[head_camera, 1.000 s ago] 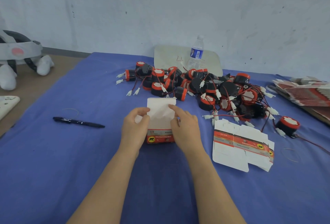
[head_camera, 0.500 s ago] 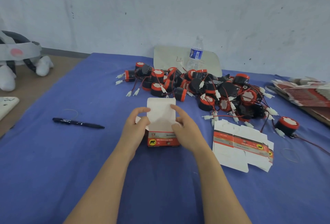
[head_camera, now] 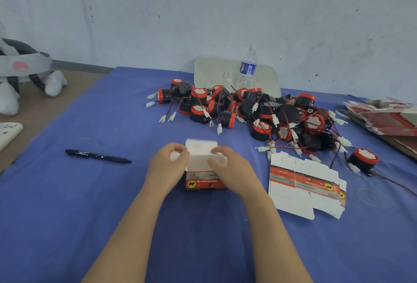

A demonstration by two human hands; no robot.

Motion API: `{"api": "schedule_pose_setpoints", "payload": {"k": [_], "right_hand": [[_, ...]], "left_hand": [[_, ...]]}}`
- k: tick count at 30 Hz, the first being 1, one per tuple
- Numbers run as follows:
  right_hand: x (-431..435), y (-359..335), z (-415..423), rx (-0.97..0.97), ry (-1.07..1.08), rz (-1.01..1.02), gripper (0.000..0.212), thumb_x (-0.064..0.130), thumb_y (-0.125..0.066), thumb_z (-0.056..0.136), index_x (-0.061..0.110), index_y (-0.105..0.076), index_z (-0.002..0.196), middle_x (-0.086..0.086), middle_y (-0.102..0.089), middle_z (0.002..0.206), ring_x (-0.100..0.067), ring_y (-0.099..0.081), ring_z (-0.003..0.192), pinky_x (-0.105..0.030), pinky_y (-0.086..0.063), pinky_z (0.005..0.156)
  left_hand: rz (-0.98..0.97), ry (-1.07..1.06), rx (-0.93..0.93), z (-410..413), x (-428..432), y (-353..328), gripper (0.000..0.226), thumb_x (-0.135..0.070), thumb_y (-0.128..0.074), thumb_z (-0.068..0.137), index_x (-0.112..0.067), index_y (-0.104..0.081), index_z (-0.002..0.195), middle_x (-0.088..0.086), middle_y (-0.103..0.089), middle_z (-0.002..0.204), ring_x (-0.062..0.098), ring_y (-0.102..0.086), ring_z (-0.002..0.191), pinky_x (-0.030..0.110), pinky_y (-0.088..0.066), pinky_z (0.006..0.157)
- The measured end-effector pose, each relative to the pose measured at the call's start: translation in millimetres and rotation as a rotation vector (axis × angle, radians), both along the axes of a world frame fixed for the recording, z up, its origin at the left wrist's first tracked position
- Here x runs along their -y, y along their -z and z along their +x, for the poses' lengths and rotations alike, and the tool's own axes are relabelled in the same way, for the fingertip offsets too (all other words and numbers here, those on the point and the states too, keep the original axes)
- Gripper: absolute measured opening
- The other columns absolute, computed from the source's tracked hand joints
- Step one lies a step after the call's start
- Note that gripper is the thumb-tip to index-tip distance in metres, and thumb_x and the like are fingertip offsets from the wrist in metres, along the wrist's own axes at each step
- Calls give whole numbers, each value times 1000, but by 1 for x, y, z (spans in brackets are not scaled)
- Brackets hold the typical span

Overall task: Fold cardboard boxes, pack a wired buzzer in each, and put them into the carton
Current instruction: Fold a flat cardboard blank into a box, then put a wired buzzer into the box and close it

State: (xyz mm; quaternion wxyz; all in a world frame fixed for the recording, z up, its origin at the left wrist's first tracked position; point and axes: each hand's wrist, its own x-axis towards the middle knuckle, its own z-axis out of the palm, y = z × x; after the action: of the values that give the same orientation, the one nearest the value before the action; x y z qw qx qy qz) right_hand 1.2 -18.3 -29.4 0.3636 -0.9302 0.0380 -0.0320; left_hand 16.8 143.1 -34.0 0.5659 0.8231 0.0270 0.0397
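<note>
While the small red-and-white box [head_camera: 204,182] stands upright on the blue worktop [head_camera: 67,203], it sits directly between the person's two hands — the left hand [head_camera: 167,170] against its left side, the right hand [head_camera: 234,172] against its right. The left fingers [head_camera: 178,150] curl in and pinch a white flap at the box's top left; the right fingers [head_camera: 220,151] curl over the flap at the top right and grip it. The white top flap [head_camera: 202,146] stands up behind both sets of fingers, blurred. Beyond the box lies the heap of wired buzzers [head_camera: 248,111], well apart from the hands, with one buzzer [head_camera: 363,159] off to the right. Flat box blanks [head_camera: 304,190] lie just right of the right hand — not touching it.
</note>
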Motion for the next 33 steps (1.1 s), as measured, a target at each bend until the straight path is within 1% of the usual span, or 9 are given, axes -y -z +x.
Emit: {"api": "schedule_pose_setpoints", "payload": {"k": [3,5,7,9,12,14,18,26,33], "right_hand": [[-4,5,1,98,60,-63,46,38,-47,93,38,-41,138,-2,-47,134,-26,-45,118,-40,-44,97],[-6,5,8,140,90,-115,46,41,-46,94,38,-43,139,-2,-39,143,-26,-34,131,-44,-34,108],[-7,2,18,198,104,-60,41,42,-47,95,34,-51,135,-1,-35,148,-24,-28,137,-42,-27,113],[-4,-3,32,305,173,146,38,39,-49,96,28,-55,132,-1,-41,146,-19,-33,136,-32,-29,111],[4,-9,55,316,361,496,45,32,-48,99,23,-41,142,-1,-42,146,-19,-40,132,-29,-35,98],[8,-7,71,260,435,559,52,28,-47,99,21,-30,148,-5,-37,149,-24,-44,128,-31,-38,89],[4,2,102,285,347,422,58,12,-48,97,25,-27,149,-11,-41,145,-25,-52,108,-37,-46,84],[7,11,151,263,373,191,75,0,-51,94,22,-11,153,-4,-11,160,-27,-21,144,-33,-32,107],[20,13,160,171,327,-83,68,5,-54,91,20,-21,149,-9,-20,148,-32,-22,131,-32,-34,95]], "left_hand": [[-251,-50,-57,0,7,2,56,-24,-57,90,-27,-33,140,-16,-52,89,-1,-50,78,18,-34,59],[-269,-55,-65,2,16,4,63,-23,-57,91,-23,-26,145,-11,-56,104,7,-55,89,23,-41,66],[-193,-69,-45,10,23,3,53,-19,-53,92,-22,-34,141,-2,-55,121,18,-54,99,29,-44,74],[-165,-143,1,23,27,-2,36,-13,-47,93,-21,-46,128,2,-57,115,19,-54,91,31,-43,68],[-261,-275,39,44,25,-11,20,-6,-41,91,-20,-46,104,2,-57,100,14,-52,76,29,-40,59],[-313,-327,53,57,24,-11,20,-6,-40,91,-21,-45,104,1,-55,101,18,-54,84,30,-42,62],[-378,-344,102,79,30,-10,22,-6,-38,92,-19,-47,106,-4,-53,95,17,-52,85,28,-41,58],[-426,-335,118,109,31,0,20,-7,-39,92,-21,-48,101,-6,-56,91,10,-55,81,26,-43,59],[-392,-356,105,117,24,6,20,-8,-39,93,-20,-50,105,-7,-55,92,11,-55,81,24,-42,56]]}}
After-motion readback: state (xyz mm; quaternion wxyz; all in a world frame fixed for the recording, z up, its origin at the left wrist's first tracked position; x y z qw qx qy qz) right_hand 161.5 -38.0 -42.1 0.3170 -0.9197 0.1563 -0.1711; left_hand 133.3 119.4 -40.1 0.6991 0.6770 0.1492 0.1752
